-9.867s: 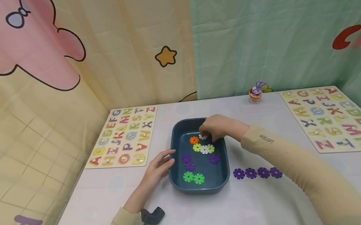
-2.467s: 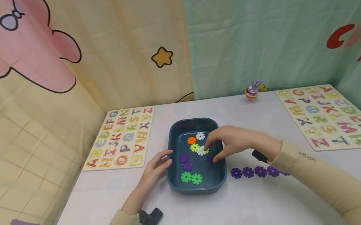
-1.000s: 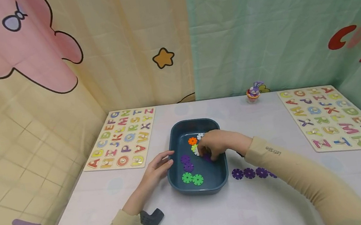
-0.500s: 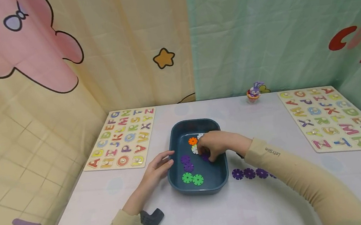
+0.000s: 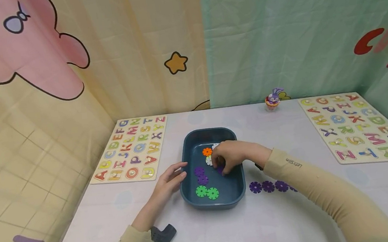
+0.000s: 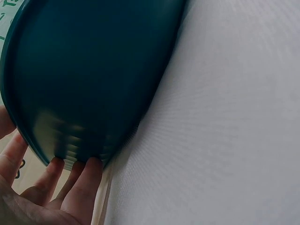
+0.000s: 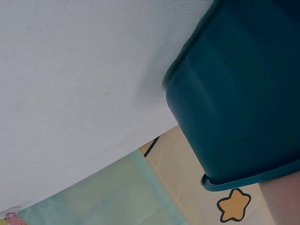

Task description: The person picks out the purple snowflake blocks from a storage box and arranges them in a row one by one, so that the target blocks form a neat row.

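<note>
A dark blue plastic bin stands mid-table with flower-shaped snowflake discs lying in it. My right hand reaches into its right side, thumb and fingers curled around a purple snowflake disc that shows between them. It partly covers a white disc and a pale one. An orange disc, purple discs and green discs lie uncovered. My left hand rests its extended fingertips against the bin's left wall. The right wrist view shows the bin's outside, the right fingers hidden.
A row of purple discs lies right of the bin, its far end under my right sleeve. Alphabet puzzle boards lie at left and right. A small rabbit figure stands at the back, before the curtain.
Since the oldest frame, the purple row outside the bin has gained a disc. My right hand came back into the bin and closed around another purple disc; my left hand stayed put.
</note>
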The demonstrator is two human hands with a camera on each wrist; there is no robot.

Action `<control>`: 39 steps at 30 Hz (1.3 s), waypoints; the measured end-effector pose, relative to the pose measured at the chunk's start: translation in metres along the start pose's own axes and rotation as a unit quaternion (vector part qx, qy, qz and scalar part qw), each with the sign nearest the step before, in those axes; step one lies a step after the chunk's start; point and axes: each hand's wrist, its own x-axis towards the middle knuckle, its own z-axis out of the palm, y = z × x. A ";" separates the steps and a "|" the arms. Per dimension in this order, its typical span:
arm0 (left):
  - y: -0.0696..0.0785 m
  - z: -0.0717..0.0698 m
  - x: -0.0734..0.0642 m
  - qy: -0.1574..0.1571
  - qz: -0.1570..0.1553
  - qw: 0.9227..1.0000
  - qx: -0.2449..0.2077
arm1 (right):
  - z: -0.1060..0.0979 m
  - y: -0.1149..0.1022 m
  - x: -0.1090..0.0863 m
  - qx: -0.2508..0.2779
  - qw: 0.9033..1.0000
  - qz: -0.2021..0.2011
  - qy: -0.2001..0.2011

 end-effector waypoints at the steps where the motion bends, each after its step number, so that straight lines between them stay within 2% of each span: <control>1: 0.000 0.000 0.000 0.000 0.000 1.000 0.000 | 0.000 0.000 0.000 0.006 1.000 -0.002 -0.001; 19: 0.001 0.001 -0.001 0.003 -0.001 1.000 0.002 | -0.002 -0.002 0.000 0.026 0.999 0.002 -0.023; 39: 0.000 0.000 0.000 -0.001 0.002 1.000 0.000 | 0.000 -0.005 0.002 -0.036 0.999 0.022 -0.020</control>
